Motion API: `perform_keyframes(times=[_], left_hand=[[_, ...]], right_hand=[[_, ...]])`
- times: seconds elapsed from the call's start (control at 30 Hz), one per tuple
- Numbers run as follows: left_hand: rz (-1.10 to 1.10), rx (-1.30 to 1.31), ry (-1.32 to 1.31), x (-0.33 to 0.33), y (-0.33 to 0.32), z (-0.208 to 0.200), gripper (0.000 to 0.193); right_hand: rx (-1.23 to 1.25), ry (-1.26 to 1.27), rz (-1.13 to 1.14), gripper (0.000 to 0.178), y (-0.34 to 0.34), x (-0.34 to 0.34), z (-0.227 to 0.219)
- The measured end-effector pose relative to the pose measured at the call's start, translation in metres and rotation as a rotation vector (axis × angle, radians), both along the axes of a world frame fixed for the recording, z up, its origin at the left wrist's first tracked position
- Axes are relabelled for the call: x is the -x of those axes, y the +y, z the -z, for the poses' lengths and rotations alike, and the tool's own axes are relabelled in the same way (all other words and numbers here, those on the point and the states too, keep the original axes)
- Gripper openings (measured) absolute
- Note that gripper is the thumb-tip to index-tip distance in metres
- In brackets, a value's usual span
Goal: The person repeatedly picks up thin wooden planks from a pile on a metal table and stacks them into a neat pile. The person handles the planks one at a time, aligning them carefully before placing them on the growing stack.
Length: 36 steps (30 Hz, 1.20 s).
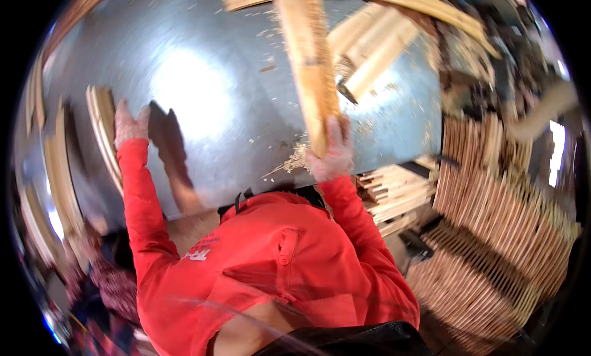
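Gripping the near end of a long pale plank (308,67), the right hand (333,153) has its fingers (334,133) closed at the edge, the plank running forward over the grey bench (246,97). Left hand (132,126) well apart, fingers parted, beside narrow boards (106,122) at left; cannot tell if touching. Wood shavings (297,157) lie near the plank's held end.
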<state>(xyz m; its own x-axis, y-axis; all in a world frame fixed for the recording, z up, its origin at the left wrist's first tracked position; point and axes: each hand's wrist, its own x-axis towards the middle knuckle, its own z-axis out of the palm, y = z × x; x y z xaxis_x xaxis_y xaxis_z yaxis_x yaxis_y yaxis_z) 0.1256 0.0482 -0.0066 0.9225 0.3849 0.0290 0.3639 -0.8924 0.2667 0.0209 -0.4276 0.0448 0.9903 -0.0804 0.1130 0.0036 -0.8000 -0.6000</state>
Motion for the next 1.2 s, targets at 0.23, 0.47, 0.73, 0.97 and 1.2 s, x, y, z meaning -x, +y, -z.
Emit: perform_keyframes(times=[0.23, 0.47, 0.73, 0.97, 1.2], left_hand=[[0.508, -0.536, 0.172, -0.315, -0.127, 0.056, 0.109], [0.846, -0.396, -0.131, -0.356, -0.161, 0.109, 0.108], [0.370, -0.410, 0.389, -0.170, -0.242, 0.087, 0.097], [0.364, -0.460, 0.514, -0.176, -0.261, 0.085, 0.094], [0.809, -0.838, 0.789, -0.123, -0.266, 0.082, 0.052]], right_hand=[[0.197, -0.291, 0.961, 0.086, -0.150, 0.169, 0.013], [-0.371, -0.033, 1.722, 0.081, -0.290, 0.371, 0.117], [-0.375, 0.270, 1.735, 0.070, -0.456, 0.428, 0.208], [-1.094, -0.074, 1.506, 0.055, -0.486, 0.479, 0.304], [0.133, 0.513, 1.142, 0.039, -0.512, 0.463, 0.216]])
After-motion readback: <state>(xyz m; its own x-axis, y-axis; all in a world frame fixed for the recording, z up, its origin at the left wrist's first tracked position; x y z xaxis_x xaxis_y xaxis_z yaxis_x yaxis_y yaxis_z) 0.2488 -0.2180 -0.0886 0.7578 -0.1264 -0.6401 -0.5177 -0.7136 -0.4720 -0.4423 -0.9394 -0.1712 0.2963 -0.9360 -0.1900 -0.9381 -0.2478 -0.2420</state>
